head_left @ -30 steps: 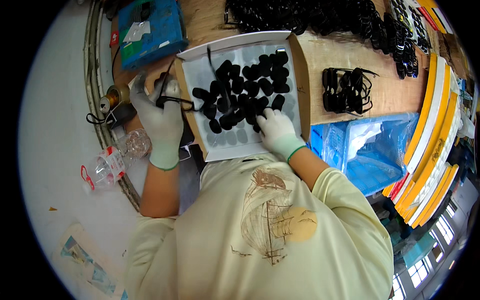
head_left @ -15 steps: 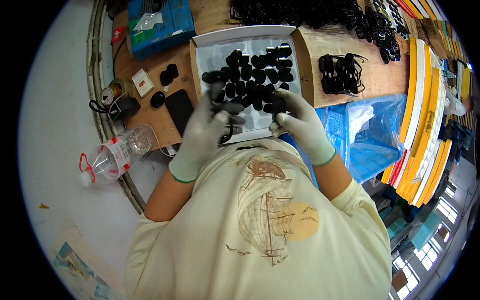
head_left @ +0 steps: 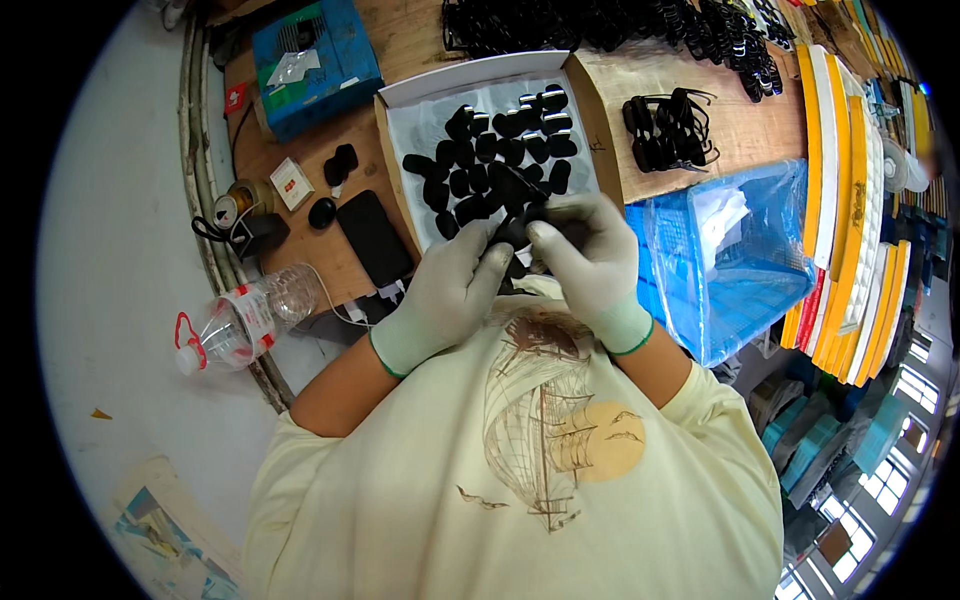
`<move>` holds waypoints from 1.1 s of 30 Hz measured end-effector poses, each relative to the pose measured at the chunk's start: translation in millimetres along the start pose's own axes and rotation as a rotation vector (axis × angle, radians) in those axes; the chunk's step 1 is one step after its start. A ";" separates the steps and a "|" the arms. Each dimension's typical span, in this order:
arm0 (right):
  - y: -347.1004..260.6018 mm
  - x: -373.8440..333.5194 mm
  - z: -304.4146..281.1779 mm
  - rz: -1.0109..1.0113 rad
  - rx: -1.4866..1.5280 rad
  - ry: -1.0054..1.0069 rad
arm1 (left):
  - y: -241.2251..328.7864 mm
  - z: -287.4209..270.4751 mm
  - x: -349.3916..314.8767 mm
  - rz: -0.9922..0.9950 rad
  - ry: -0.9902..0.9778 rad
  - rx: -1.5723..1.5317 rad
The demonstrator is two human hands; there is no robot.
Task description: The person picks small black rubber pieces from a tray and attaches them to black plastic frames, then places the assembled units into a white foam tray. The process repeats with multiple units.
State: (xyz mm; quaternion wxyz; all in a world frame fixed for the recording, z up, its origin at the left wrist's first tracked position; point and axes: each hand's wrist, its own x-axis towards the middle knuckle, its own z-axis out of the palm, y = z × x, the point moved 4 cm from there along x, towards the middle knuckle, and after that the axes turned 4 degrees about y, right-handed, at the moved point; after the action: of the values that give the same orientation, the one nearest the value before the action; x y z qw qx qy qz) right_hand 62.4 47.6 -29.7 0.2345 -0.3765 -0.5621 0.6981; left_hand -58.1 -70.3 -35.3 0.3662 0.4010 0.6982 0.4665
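My left hand (head_left: 458, 285), in a white glove with a green cuff, is closed with its thumb and fingertips on a pair of black sunglasses (head_left: 512, 228). My right hand (head_left: 590, 255), gloved the same way, pinches the other side of it; the fingertips hide whether a loose lens is there too. Both hands meet over the near edge of a shallow cardboard box (head_left: 605, 150) with a white lining. Beneath and beyond them, dark lenses (head_left: 510, 150) lie in rough rows in the box.
Right of the box lie several black glasses (head_left: 670, 130), with a blue crate (head_left: 735, 285) below them. A heap of black frames (head_left: 600, 25) fills the back. To the left are a black phone (head_left: 374, 238), a small carton (head_left: 291, 184), a blue box (head_left: 315, 65) and a plastic bottle (head_left: 245, 320).
My hands have come together over the box's near edge, the left moving right and the right moving slightly left. The sunglasses are now between both hands. The view has shifted slightly.
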 end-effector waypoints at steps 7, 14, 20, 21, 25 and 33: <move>8.2 3.9 -15.2 0.314 0.145 -0.363 | 0.8 -2.0 -3.0 -0.074 -0.164 -0.126; 11.4 -1.3 -4.8 0.255 0.020 -0.379 | 4.9 -11.4 -10.6 -0.168 -0.245 -0.292; 9.2 -2.1 5.4 0.271 0.043 -0.340 | -0.8 -11.9 -16.1 -0.276 -0.276 -0.407; 10.8 -1.5 5.8 0.268 0.036 -0.352 | 2.5 -12.6 -16.1 -0.300 -0.265 -0.404; 15.3 -3.6 8.2 0.256 0.019 -0.306 | 4.8 -16.2 -15.2 -0.260 -0.185 -0.282; 14.8 -10.7 11.2 0.234 0.016 -0.291 | -4.3 -14.4 -23.5 -0.326 -0.198 -0.384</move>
State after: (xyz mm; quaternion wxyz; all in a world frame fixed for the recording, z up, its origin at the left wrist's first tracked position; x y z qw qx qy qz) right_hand 61.5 29.0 -40.2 0.0710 -0.3327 -0.5368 0.7721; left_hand -62.1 -97.7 -31.9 0.5724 0.2501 0.6129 0.4839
